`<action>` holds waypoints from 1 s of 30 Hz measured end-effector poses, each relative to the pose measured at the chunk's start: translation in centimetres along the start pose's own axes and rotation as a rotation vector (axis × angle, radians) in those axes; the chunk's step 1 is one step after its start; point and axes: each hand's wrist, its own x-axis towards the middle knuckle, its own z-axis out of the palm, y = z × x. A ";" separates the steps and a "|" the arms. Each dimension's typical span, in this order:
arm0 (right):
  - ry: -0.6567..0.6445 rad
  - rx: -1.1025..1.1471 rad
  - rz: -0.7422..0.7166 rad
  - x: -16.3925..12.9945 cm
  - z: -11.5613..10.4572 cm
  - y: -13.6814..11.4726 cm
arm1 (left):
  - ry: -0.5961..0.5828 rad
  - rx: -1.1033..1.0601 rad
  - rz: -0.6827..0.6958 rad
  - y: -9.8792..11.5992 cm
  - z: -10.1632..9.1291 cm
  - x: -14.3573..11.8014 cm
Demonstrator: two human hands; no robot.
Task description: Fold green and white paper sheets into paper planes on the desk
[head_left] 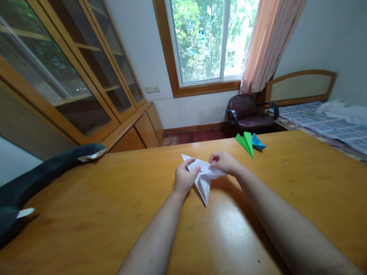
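Note:
A folded white sheet of paper (204, 183) with several pointed flaps is held just over the wooden table (120, 214). My left hand (185, 176) grips its left side, the thumb lying on top and the fingers partly hidden behind the paper. On the right side, my right hand (223, 162) pinches the paper between curled fingers and thumb. One flap points down toward me, another up to the left, and a third reaches right under my right hand.
A green paper plane (246, 144) and a blue paper boat (258, 142) lie near the table's far edge. A dark stuffed toy (37, 177) stretches along the left side. Beyond the table stand an office chair (246, 110), a bed (338, 122) and a glass-doored cabinet (114, 122).

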 end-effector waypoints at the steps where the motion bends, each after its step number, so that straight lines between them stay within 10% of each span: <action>1: 0.000 0.004 -0.002 0.0 0.0 0.0 | 0.006 -0.007 0.010 0.0 0.0 0.0; 30: 0.024 -0.062 -0.071 -0.1 0.2 -0.2 | -0.003 -0.103 0.085 -0.4 -0.4 0.5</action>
